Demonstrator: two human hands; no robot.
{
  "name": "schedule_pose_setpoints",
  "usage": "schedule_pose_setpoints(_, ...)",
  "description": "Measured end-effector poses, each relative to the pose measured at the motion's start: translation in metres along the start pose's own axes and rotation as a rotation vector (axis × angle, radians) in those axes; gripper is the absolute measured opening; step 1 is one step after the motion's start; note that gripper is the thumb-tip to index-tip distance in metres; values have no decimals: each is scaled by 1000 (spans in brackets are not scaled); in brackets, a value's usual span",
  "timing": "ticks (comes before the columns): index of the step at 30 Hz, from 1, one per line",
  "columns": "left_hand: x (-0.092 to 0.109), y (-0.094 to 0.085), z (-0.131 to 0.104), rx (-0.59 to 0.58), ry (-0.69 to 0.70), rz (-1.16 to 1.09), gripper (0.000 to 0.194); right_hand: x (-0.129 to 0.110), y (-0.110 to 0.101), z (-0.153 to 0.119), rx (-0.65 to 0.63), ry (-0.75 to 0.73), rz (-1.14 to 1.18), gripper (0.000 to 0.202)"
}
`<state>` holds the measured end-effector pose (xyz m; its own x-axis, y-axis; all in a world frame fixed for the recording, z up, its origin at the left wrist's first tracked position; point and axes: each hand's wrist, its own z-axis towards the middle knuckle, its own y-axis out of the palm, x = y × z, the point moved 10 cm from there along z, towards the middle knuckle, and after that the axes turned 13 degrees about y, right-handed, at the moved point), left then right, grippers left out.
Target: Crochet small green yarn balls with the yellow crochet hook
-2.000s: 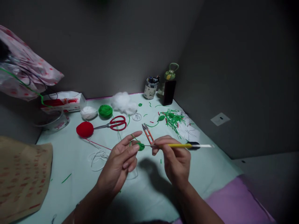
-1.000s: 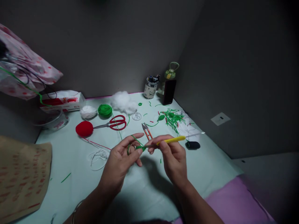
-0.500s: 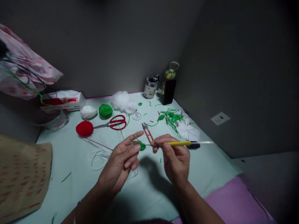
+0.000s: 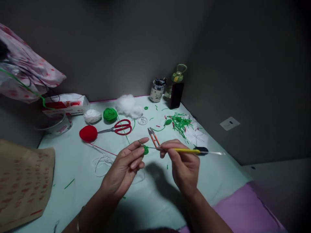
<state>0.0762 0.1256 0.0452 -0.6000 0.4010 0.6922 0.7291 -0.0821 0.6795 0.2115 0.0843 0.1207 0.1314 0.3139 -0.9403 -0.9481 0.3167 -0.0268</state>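
Observation:
A small green crochet piece (image 4: 145,149) is pinched between the thumb and fingers of my left hand (image 4: 125,163). Green yarn passes over the raised index finger and leads back to the green yarn ball (image 4: 110,115). My right hand (image 4: 183,165) grips a crochet hook (image 4: 187,150) with a yellow handle, held like a pen. Its thin metal shaft points left and reaches the edge of the green piece; the tip is too small to make out. Just beyond my fingers lie orange thread snips (image 4: 154,137), blades apart.
Red-handled scissors (image 4: 122,127), a red yarn ball (image 4: 88,133), a white yarn ball (image 4: 92,116) and white stuffing (image 4: 128,106) lie behind my left hand. Green yarn scraps (image 4: 181,126), a phone (image 4: 176,95) and a pen can (image 4: 157,91) are at the back right. A brown paper bag (image 4: 26,184) stands left.
My right hand has shifted slightly right and down, and the hook has drawn back a little from my left hand. The green piece sits a bit lower and closer to my left fingers.

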Motion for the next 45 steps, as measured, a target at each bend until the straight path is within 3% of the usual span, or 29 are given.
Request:
schedule_pose_setpoints(5, 10, 3, 0, -76, 159, 212, 40, 19, 12, 7, -106, 172, 110, 16)
schedule_pose_setpoints(10, 10, 3, -1, -116, 175, 267, 35, 40, 9, 8, -102, 329, 318, 18)
schedule_pose_setpoints(13, 13, -1, -2, -96, 184, 309, 35, 37, 10, 5, -123, 321, 360, 19)
schedule_pose_setpoints(18, 22, -6, -3, -52, 252, 427, 39, 20, 8, -2, -91, 216, 179, 20)
schedule_pose_setpoints(25, 28, -6, -2, -61, 303, 512, 37, 19, 9, 0, -91, 208, 183, 20)
schedule_pose_setpoints(29, 31, -5, -5, -40, 338, 554, 35, 5, 12, -3, -117, 78, 30, 23)
schedule_pose_setpoints(32, 36, -4, -9, 13, 402, 553, 37, -17, 19, -14, -132, -161, -226, 28)
schedule_pose_setpoints(34, 26, -1, -8, -22, 320, 425, 48, -28, 26, -24, -125, -319, -443, 33)
schedule_pose_setpoints(36, 9, 6, -7, -101, 140, 234, 56, -31, 28, -28, -105, -379, -525, 36)
schedule_pose_setpoints(39, 0, 8, -6, -111, -7, 50, 50, -21, 13, -17, -53, -228, -267, 31)
schedule_pose_setpoints(42, 9, 6, -5, -88, 44, 45, 49, 4, 4, -1, -52, 23, 91, 26)
schedule_pose_setpoints(45, 12, 7, -5, -112, 118, 141, 52, 10, 13, 4, -105, 88, 120, 21)
